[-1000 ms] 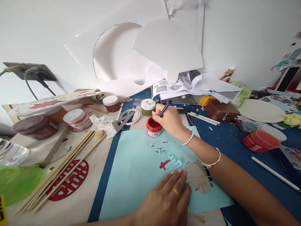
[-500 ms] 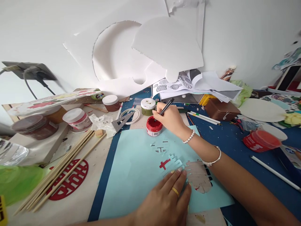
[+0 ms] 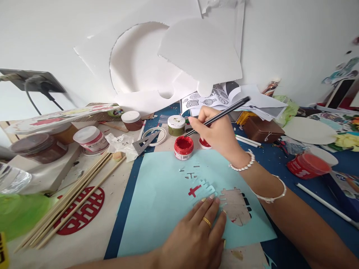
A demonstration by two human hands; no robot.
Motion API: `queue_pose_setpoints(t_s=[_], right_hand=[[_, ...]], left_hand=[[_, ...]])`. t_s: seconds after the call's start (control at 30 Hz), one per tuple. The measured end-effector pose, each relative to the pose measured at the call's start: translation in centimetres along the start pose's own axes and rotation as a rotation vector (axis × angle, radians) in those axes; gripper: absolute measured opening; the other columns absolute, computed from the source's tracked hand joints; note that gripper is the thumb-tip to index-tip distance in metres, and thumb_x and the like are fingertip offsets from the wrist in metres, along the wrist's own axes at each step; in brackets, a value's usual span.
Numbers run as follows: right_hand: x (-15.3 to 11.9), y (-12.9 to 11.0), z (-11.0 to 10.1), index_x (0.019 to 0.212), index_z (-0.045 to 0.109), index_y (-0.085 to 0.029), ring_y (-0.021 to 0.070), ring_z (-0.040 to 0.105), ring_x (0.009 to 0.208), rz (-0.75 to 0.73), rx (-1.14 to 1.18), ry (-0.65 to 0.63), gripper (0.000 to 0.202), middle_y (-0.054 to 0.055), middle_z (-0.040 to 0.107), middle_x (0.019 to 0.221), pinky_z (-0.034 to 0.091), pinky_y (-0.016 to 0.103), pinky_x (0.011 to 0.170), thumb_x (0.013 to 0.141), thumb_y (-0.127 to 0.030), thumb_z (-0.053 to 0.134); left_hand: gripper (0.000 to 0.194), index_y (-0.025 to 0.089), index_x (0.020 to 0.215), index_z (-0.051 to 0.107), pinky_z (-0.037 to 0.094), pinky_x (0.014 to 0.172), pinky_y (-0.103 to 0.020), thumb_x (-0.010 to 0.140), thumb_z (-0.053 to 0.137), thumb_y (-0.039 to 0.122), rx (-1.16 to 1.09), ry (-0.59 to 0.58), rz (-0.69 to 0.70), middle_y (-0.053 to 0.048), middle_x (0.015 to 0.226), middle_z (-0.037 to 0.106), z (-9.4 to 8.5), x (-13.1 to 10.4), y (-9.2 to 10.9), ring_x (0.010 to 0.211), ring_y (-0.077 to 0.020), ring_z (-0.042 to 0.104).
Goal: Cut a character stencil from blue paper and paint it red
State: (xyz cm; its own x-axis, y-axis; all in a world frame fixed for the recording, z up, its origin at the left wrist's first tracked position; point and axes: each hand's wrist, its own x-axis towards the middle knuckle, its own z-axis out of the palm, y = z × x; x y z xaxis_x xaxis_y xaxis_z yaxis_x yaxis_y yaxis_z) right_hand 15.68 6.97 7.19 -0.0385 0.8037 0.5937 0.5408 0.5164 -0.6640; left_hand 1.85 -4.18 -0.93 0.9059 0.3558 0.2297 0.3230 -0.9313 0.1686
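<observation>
My left hand lies flat on a light blue sheet of paper, its fingers stretched out beside cut-out shapes. Near its fingertips, one cross-shaped cutout shows red. My right hand is closed around a slim black-handled paintbrush, which slants with its lower end at the rim of an open jar of red paint. The bristles are too small to make out. Beside the jar, partly behind my right hand, lies a red-smeared lid.
A green paint jar, a tape roll and a grey set square stand behind the paper. On the left lie wooden sticks over a red cut-out ornament. A red tub and a white rod are on the right.
My right hand has drawn the paintbrush up out of the red paint and shifted right, tilting the handle flatter. The lid beside the jar has come into view. My left hand stays on the paper.
</observation>
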Motion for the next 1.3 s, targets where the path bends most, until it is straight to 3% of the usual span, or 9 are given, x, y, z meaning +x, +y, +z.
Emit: queue_pose_setpoints(t_s=[0.07,0.2,0.27,0.33,0.5,0.6,0.77,0.97,1.3], right_hand=[[-0.9,-0.6,-1.1,0.058,0.039,-0.019,0.0068,0.037,0.041,0.070,0.147,-0.046,0.026,-0.006,0.041,0.044,0.031,0.021,0.044,0.081,-0.028,0.049],[-4.2,-0.3,-2.5,0.070,0.055,-0.017,0.0067,0.042,0.037,0.228,0.313,-0.262,0.028,-0.001,0.057,0.053,0.028,0.021,0.036,0.087,-0.033,0.039],[-6.1,0.5,-2.7,0.057,0.051,-0.017,0.0062,0.039,0.035,0.294,0.265,-0.299,0.030,-0.004,0.048,0.043,0.028,0.021,0.036,0.081,-0.035,0.049],[-7.5,1.4,-2.6,0.046,0.039,-0.018,0.0059,0.035,0.037,0.319,0.191,-0.237,0.040,-0.006,0.036,0.037,0.028,0.022,0.039,0.079,-0.035,0.053],[-8.5,2.7,-1.8,0.059,0.045,-0.018,0.0064,0.038,0.039,0.431,0.326,-0.360,0.027,-0.007,0.043,0.043,0.030,0.021,0.041,0.079,-0.034,0.053],[-8.5,2.7,-1.3,0.053,0.038,-0.018,0.0061,0.034,0.041,0.445,0.348,-0.360,0.033,-0.007,0.040,0.043,0.029,0.021,0.042,0.074,-0.033,0.059],[-9.3,2.9,-0.9,0.055,0.034,-0.019,0.0065,0.031,0.041,0.463,0.360,-0.351,0.033,-0.009,0.036,0.042,0.028,0.021,0.043,0.073,-0.031,0.059],[-10.2,3.6,-0.4,0.052,0.026,-0.020,0.0067,0.027,0.044,0.424,0.294,-0.310,0.032,-0.008,0.029,0.047,0.024,0.022,0.043,0.074,-0.018,0.050],[-10.3,3.5,-0.3,0.054,0.024,-0.020,0.0075,0.023,0.049,0.367,0.237,-0.332,0.031,-0.007,0.025,0.052,0.023,0.022,0.044,0.073,-0.017,0.048]], left_hand=[[0.039,0.008,0.122,0.042,0.037,0.094,-0.037,0.090,0.034,0.029,-0.012,0.003,-0.018,-0.017,0.126,0.044,0.1,-0.2,0.0,0.119,-0.0281,0.037],[0.041,0.010,0.125,0.038,0.037,0.094,-0.038,0.090,0.034,0.030,-0.036,0.002,-0.030,-0.018,0.128,0.041,0.2,-0.3,0.1,0.120,-0.0282,0.034],[0.041,0.011,0.127,0.036,0.037,0.094,-0.039,0.090,0.034,0.030,-0.037,0.005,-0.022,-0.018,0.129,0.039,0.1,-0.3,0.1,0.121,-0.0284,0.032],[0.045,0.010,0.128,0.034,0.036,0.094,-0.040,0.088,0.040,0.030,-0.025,-0.010,-0.015,-0.018,0.131,0.037,0.0,-0.2,0.2,0.122,-0.0292,0.029],[0.062,0.006,0.129,0.032,0.038,0.091,-0.045,0.076,0.057,0.028,0.009,-0.112,-0.067,-0.024,0.132,0.031,-0.5,0.1,0.2,0.121,-0.0343,0.028],[0.060,0.006,0.129,0.032,0.036,0.092,-0.044,0.079,0.053,0.033,-0.035,-0.156,-0.075,-0.023,0.132,0.032,-0.7,0.2,0.0,0.122,-0.0330,0.028],[0.049,0.012,0.130,0.033,0.030,0.098,-0.039,0.089,0.037,0.038,-0.147,-0.130,-0.063,-0.015,0.134,0.033,-0.5,0.0,-0.2,0.125,-0.0261,0.025],[0.048,0.011,0.128,0.036,0.030,0.098,-0.041,0.087,0.041,0.035,-0.165,-0.135,-0.079,-0.015,0.134,0.034,-0.4,0.1,-0.1,0.125,-0.0281,0.025],[0.046,0.011,0.128,0.036,0.031,0.098,-0.040,0.088,0.039,0.034,-0.147,-0.112,-0.074,-0.014,0.133,0.036,-0.3,0.2,-0.1,0.124,-0.0279,0.027]])
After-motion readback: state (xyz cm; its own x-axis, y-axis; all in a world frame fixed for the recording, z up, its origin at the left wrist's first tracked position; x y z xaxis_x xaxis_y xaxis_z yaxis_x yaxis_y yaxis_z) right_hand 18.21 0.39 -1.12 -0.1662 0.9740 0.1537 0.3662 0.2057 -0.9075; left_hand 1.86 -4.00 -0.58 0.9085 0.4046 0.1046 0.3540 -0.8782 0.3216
